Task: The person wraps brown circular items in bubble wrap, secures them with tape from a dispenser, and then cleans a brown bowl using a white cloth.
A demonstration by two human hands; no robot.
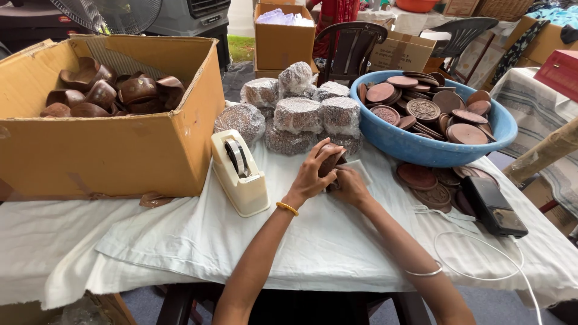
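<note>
A table draped in white cloth [150,241] stood in a crowded workroom with plastic chairs [352,45] behind. From left to right lay a cardboard box [114,150] of brown wooden bowls [114,93], a cream tape dispenser [241,174], a heap of bubble-wrapped bundles [301,114], a blue basin [421,147] of carved wooden discs [421,109], and a black device [494,206]. At centre, the left hand [310,177] curled over a brown wooden piece [330,161], fingers closed on its top; the right hand [351,185] pressed against it from below, beside a white sheet [360,168].
</note>
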